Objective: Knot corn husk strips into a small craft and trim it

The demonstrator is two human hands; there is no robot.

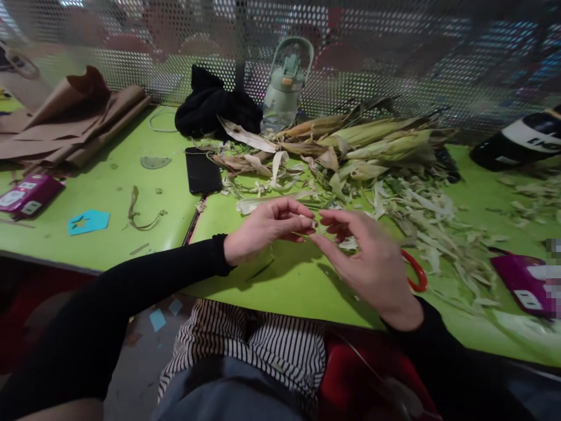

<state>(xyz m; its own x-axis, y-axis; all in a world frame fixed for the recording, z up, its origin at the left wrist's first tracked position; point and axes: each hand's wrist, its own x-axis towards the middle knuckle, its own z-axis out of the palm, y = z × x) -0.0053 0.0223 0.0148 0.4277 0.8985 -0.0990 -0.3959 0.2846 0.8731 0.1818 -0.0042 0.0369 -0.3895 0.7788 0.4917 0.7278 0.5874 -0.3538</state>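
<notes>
My left hand (274, 227) is closed in a pinch, a tiny pale bit showing at its fingertips, too small to name. Facing it, my right hand (366, 254) has its thumb and fingers apart, the thumb tip close to the left fingertips. Under the left hand a thin dark wire-like strand (262, 270) shows against the green table (302, 292). Corn husks (372, 137) lie piled beyond both hands. Shredded husk strips (438, 216) spread to the right. A red loop handle (414, 271), partly hidden, sits beside my right wrist.
Behind the husks stand a pale green bottle (284, 88) and a black cloth bundle (214, 105). A phone (203, 169) lies left of the husks. Brown paper (79, 128), a blue cut-out (88, 222) and a purple box (30, 196) are further left. A dark bottle (519, 140) lies at right.
</notes>
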